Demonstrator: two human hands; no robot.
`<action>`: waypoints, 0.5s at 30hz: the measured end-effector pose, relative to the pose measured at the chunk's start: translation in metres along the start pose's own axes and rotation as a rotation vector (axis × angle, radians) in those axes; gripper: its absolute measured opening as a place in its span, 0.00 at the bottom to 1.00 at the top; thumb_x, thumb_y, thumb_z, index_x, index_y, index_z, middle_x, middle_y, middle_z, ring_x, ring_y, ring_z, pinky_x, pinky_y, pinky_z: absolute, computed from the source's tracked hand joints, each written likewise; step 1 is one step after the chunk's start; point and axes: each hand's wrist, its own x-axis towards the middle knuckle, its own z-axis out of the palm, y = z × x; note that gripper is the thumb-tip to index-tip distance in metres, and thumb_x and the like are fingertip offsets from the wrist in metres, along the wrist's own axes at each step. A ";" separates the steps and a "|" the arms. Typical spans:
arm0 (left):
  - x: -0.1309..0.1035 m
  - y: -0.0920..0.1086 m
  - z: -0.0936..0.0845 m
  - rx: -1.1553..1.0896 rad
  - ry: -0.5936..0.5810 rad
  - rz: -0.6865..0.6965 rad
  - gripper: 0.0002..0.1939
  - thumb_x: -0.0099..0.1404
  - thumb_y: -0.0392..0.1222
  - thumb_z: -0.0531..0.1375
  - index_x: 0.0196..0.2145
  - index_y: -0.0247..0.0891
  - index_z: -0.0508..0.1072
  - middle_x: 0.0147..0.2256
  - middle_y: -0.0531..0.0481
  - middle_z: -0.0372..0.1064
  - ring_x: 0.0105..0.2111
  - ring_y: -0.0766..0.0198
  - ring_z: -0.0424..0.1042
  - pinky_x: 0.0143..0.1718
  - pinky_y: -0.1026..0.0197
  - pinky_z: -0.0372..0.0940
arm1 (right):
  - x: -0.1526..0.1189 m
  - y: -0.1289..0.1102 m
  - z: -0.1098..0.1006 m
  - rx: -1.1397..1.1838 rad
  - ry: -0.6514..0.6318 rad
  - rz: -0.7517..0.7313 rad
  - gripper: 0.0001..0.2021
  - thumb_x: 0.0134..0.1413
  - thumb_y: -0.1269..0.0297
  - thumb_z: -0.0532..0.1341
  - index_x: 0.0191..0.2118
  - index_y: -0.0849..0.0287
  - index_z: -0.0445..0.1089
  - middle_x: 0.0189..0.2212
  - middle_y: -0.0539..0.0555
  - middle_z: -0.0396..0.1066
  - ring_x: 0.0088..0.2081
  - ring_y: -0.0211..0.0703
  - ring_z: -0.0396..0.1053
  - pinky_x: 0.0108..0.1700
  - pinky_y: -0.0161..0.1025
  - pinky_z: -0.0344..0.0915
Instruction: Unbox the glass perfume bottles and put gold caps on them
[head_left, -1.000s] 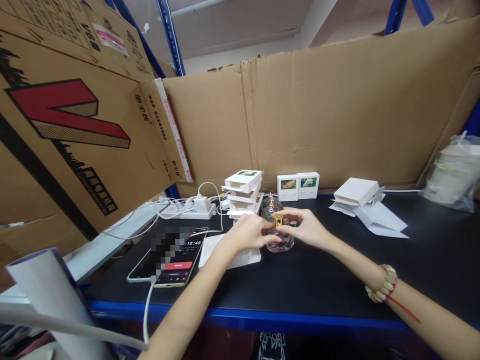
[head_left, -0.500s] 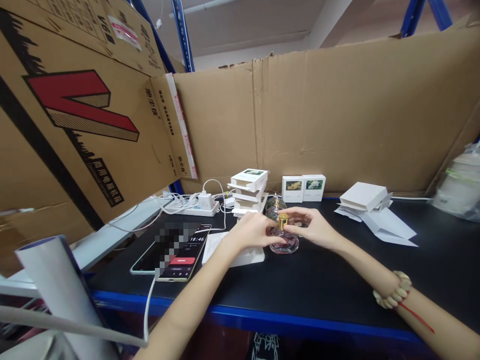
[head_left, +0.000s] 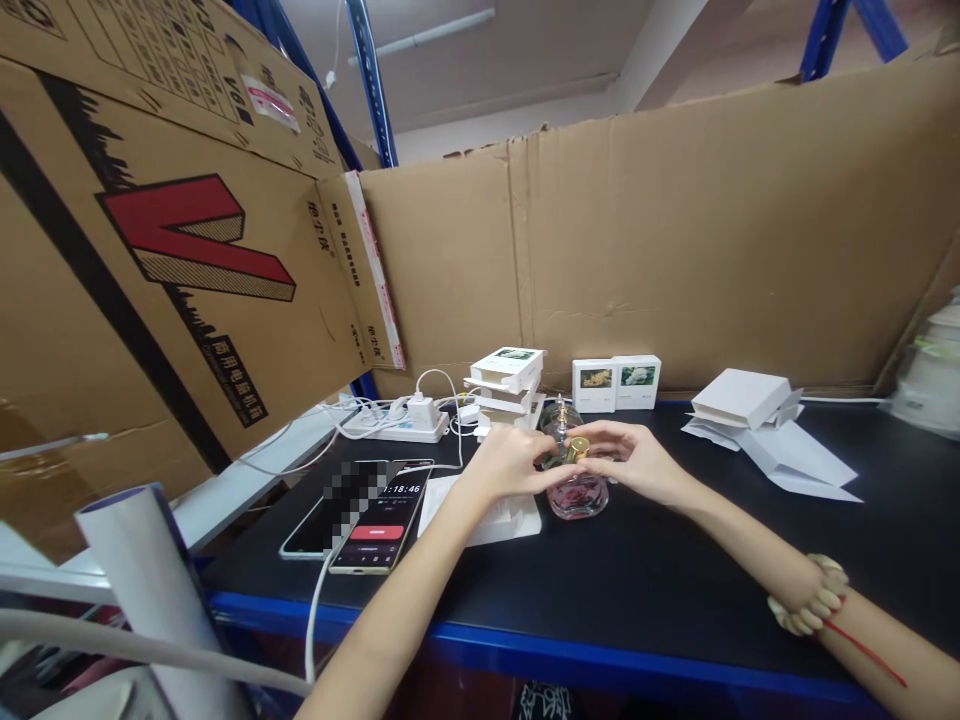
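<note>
A pink glass perfume bottle (head_left: pixel 577 498) stands on the black table top, partly covered by my fingers. Its gold cap (head_left: pixel 578 448) is at the bottle's top, tilted a little. My right hand (head_left: pixel 641 462) pinches the cap from the right, between thumb and forefinger. From the left, my left hand (head_left: pixel 514 465) closes round the bottle's upper part, its thumb lying just below the cap. Whether the cap is seated or lifted I cannot tell. Close behind stands a second clear glass bottle (head_left: pixel 560 414) with a bare spray top, mostly hidden by my hands.
White boxes (head_left: pixel 506 372) are stacked behind my left hand, with two picture boxes (head_left: pixel 616 384) beside them. A white tray (head_left: pixel 450 520) lies under my left forearm. Left are phones (head_left: pixel 379 520) and a power strip (head_left: pixel 397 425); right, a white box (head_left: pixel 742 398) on folded card.
The gold cap has tipped, so more of its top faces me. My fingers have shifted slightly around it. The whole view has moved a little, sliding everything right and down.
</note>
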 end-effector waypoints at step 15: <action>0.002 0.007 0.007 -0.005 0.008 0.029 0.27 0.65 0.54 0.45 0.17 0.35 0.68 0.14 0.52 0.63 0.16 0.70 0.62 0.18 0.66 0.48 | 0.008 0.011 -0.020 0.302 0.271 0.232 0.20 0.41 0.62 0.66 0.44 0.57 0.69 0.42 0.56 0.72 0.44 0.45 0.70 0.46 0.38 0.68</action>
